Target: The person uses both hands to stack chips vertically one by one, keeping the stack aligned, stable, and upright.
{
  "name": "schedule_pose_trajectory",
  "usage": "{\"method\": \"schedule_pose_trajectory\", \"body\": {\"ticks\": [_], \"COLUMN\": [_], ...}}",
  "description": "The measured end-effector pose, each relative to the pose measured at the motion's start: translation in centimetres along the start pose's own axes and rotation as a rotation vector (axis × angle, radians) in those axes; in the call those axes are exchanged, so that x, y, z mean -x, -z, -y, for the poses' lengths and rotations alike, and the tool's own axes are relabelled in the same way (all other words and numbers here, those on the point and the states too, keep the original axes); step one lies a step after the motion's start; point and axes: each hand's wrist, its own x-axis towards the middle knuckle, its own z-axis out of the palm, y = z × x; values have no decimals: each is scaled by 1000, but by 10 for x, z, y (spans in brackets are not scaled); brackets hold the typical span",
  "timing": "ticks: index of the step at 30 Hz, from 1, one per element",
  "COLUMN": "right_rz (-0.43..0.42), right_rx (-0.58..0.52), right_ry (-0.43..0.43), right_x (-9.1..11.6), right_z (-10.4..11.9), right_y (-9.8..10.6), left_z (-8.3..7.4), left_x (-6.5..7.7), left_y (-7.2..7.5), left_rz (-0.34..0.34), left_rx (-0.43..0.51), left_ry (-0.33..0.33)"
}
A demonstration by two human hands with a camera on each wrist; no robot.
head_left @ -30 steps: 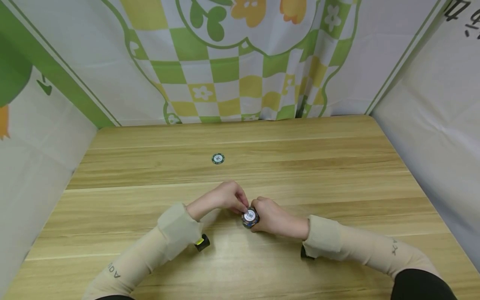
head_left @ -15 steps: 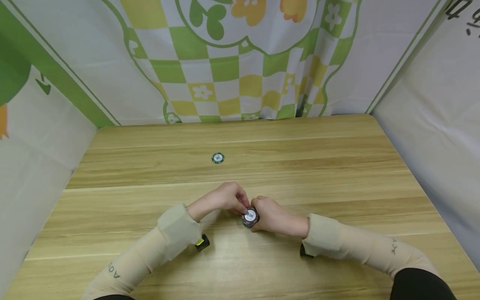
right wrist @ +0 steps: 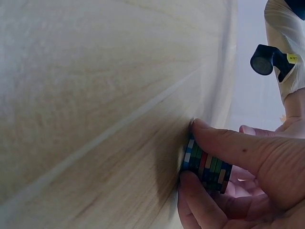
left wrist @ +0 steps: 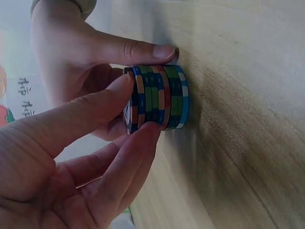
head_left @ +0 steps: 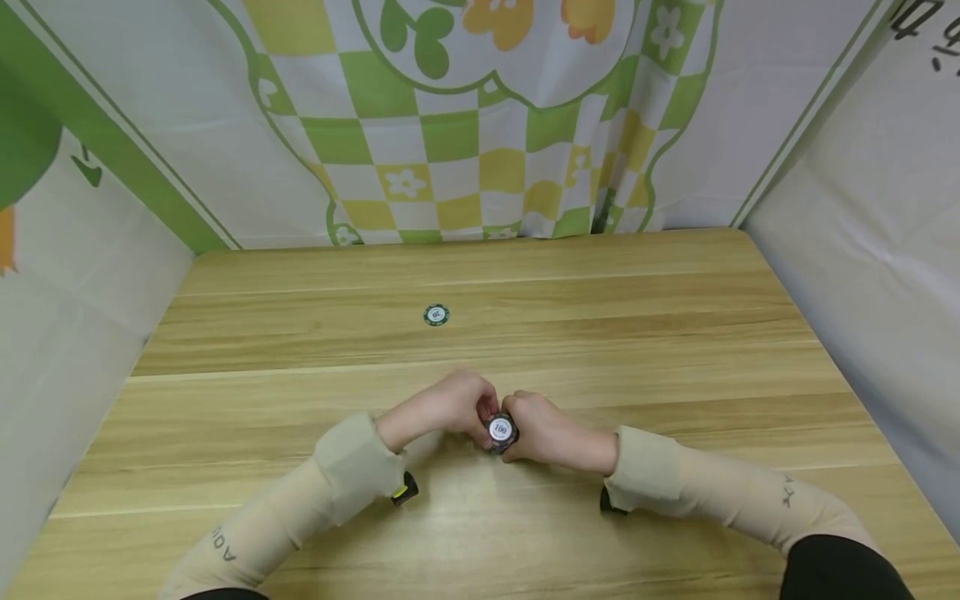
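In the head view, a short stack of poker chips [head_left: 501, 429] stands on the wooden table, its top face marked 100. Green, blue, red and black edges show in the left wrist view of the chips [left wrist: 152, 95]. My right hand [head_left: 553, 435] grips the stack from the right, thumb and fingers on opposite sides low down, as the right wrist view shows. From the left, my left hand [head_left: 453, 408] pinches the upper chips between thumb and fingers. A single green-edged chip [head_left: 437, 315] marked 20 lies flat farther back.
The wooden table [head_left: 645, 317] reaches back to a green, white and yellow checked curtain [head_left: 450, 158]. White cloth hangs at both sides. A dark wrist camera [head_left: 405, 489] sits below the left sleeve, another [head_left: 612, 502] below the right.
My left thumb has shifted from the stack's top face to its near left edge, baring the 100 mark. The left hand has come slightly nearer the body; the right hand stays in place.
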Motion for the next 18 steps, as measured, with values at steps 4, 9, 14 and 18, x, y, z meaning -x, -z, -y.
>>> {"method": "schedule_pose_trajectory", "body": {"ticks": [4, 9, 14, 18], "right_rz": [-2, -2, -1, -8], "right_rx": [6, -6, -15, -9], "right_ry": [-2, -8, 6, 17], "right_x": [0, 0, 0, 1], "right_z": [0, 0, -1, -1], "right_y": [0, 0, 0, 0], "left_z": [-4, -8, -13, -13], "left_x": [3, 6, 11, 13], "left_y": [-2, -7, -11, -14], "left_rz": [-24, -55, -96, -138], "left_rx": [-44, -90, -159, -226], "left_ry": [-18, -36, -74, -109]}}
